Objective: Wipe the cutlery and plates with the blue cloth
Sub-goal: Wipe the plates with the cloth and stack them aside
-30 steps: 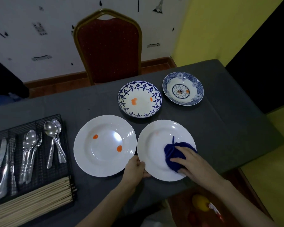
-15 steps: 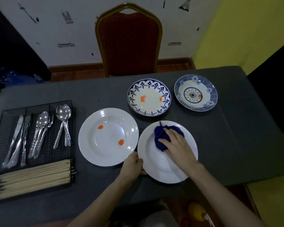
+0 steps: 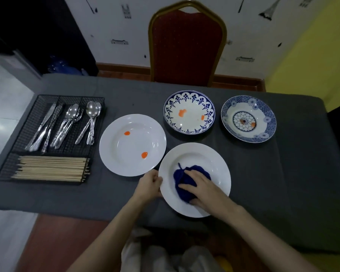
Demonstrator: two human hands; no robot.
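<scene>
A white plate (image 3: 216,163) lies nearest me on the grey table. My right hand (image 3: 204,188) presses the bunched blue cloth (image 3: 183,178) onto its middle. My left hand (image 3: 148,185) grips the plate's left rim. A second white plate (image 3: 114,146) to the left carries two orange smears. Behind stand a blue-patterned plate (image 3: 210,112) with orange smears and a floral blue plate (image 3: 267,118) with one orange spot. Knives, forks and spoons (image 3: 67,124) lie in a black wire tray (image 3: 41,99) at the left.
Wooden chopsticks (image 3: 51,168) fill the tray's front compartment. A red chair (image 3: 186,44) with a gold frame stands behind the table. The grey tablecloth (image 3: 283,183) reaches the right edge near a yellow wall. The table's front edge runs just below my wrists.
My right hand has slid the blue cloth from the plate's right edge to its far part and then back to the middle. My left hand stays on the rim. The view shifted.
</scene>
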